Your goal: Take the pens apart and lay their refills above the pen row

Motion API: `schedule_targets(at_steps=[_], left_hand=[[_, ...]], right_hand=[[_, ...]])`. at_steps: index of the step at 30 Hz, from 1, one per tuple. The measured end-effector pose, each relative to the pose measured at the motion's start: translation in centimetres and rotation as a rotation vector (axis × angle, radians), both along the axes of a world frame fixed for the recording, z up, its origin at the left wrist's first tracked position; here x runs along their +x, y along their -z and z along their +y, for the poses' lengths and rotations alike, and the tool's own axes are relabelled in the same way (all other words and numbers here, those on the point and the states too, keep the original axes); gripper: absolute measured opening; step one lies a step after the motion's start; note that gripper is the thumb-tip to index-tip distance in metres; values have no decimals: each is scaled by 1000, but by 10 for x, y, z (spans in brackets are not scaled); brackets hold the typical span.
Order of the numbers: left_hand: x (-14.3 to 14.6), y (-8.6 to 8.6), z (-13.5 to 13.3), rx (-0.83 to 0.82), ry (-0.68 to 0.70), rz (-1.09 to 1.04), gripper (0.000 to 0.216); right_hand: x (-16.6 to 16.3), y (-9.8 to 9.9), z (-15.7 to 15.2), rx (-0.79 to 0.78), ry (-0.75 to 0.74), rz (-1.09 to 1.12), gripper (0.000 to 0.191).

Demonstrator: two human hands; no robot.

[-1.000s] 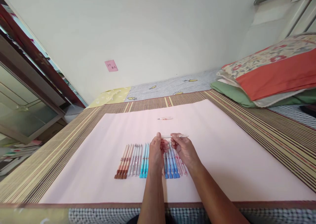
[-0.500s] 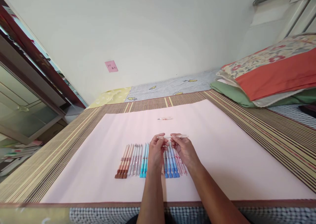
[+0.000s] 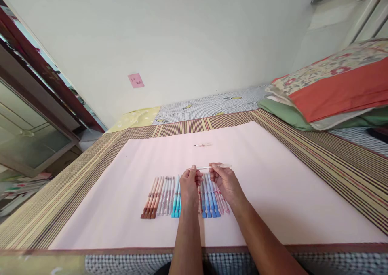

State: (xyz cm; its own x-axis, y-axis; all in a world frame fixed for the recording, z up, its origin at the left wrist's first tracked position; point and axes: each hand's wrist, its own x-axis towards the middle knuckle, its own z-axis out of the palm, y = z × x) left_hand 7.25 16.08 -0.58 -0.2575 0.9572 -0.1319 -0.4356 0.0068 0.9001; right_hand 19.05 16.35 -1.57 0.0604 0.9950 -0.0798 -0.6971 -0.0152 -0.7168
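Both my hands hold one clear pen (image 3: 212, 167) level, just above a row of pens. My left hand (image 3: 190, 184) pinches its left end and my right hand (image 3: 224, 182) pinches it nearer the right end. Below them lies the row of pens (image 3: 165, 196) side by side on a pale pink sheet (image 3: 281, 194): brown ones at the left, then clear ones, light blue ones, and darker blue pens (image 3: 209, 198) partly hidden by my hands. A small clear pen part (image 3: 202, 145) lies alone farther back on the sheet.
The pink sheet rests on a striped woven mat (image 3: 339, 153) over a bed. Folded bedding with a red and floral pillow (image 3: 336, 89) is stacked at the right. A pink note (image 3: 136, 80) sticks on the wall. A window frame (image 3: 33, 105) runs along the left.
My left hand has slid slightly left along the pen, showing a bit more of it between the hands. The row and the small part have not moved.
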Motion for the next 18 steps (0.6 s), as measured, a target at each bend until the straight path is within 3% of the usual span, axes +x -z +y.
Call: schedule_targets(at_steps=[8, 12, 18], left_hand=[[-5, -6, 1, -98, -100, -195, 49], [-6, -6, 1, -133, -62, -362, 35], [-5, -12, 3, -186, -48, -618, 33]], right_hand=[[10, -1, 5, -41, 92, 110, 27], [12, -1, 3, -50, 115, 115, 29], [3, 1, -2, 30, -47, -81, 33]])
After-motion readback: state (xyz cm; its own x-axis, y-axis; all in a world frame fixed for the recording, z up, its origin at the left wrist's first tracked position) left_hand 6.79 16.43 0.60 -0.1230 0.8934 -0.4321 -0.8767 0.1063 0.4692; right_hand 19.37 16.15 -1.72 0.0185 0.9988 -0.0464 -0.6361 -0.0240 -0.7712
